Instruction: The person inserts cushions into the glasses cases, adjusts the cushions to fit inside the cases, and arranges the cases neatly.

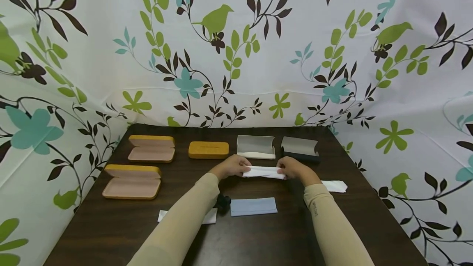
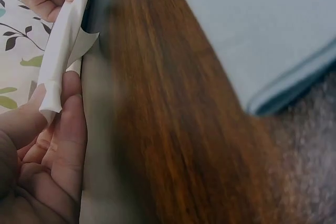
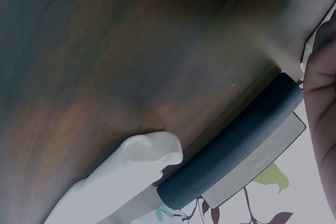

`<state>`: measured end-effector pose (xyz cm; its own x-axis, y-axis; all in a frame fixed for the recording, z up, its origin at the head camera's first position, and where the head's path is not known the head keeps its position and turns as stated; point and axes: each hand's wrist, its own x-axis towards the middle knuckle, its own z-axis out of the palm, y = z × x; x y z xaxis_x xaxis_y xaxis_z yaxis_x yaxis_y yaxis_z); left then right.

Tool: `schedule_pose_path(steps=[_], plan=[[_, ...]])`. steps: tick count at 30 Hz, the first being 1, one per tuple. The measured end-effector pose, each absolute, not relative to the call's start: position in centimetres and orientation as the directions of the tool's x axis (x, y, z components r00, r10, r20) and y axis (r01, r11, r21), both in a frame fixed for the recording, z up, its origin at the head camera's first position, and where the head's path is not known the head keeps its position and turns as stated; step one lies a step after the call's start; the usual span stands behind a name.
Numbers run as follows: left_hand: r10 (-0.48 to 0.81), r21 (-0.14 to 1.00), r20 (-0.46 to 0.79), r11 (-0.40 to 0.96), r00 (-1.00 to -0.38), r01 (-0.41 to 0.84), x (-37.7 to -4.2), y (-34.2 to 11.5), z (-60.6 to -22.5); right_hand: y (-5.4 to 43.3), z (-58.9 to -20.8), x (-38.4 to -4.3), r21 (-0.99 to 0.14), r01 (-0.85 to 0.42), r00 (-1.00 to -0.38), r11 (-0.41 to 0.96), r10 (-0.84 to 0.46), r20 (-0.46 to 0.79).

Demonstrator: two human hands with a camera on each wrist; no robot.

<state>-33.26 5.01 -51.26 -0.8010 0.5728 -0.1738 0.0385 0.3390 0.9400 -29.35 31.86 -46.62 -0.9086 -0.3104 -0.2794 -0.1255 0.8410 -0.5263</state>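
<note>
The left hand (image 1: 233, 166) pinched the left end of a folded white cloth (image 1: 263, 172) between thumb and fingers, parted only by the fabric's thickness. The right hand (image 1: 297, 169) pinched the right end just as narrowly, and the cloth ran as a thin strip between them over the middle of the dark wooden table (image 1: 255, 245), on the near side of a white eyeglass case (image 1: 256, 147) with its lid raised. A black eyeglass case (image 1: 300, 157), lid also raised, lay just beyond the right hand. Nearer, a folded light-blue cloth (image 1: 253, 207) lay between the forearms. A closed mustard eyeglass case (image 1: 208, 150) lay far left of the left hand's fingers
</note>
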Motion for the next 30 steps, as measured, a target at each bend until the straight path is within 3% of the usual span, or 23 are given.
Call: schedule_pose_path(steps=[18,30], plan=[[0.529,0.934,-0.221,0.356,-0.819,-0.023,-33.5,3.5,-50.4,30.8,-46.8,-30.5,-0.534,-0.183,-0.899,0.826,-0.36,-0.249],[0.55,0.961,-0.226,0.261,-0.804,-0.092,-33.7,2.6,-49.8,30.1,-46.6,-31.2,-0.556,-0.186,-0.89,0.81,-0.378,-0.254]])
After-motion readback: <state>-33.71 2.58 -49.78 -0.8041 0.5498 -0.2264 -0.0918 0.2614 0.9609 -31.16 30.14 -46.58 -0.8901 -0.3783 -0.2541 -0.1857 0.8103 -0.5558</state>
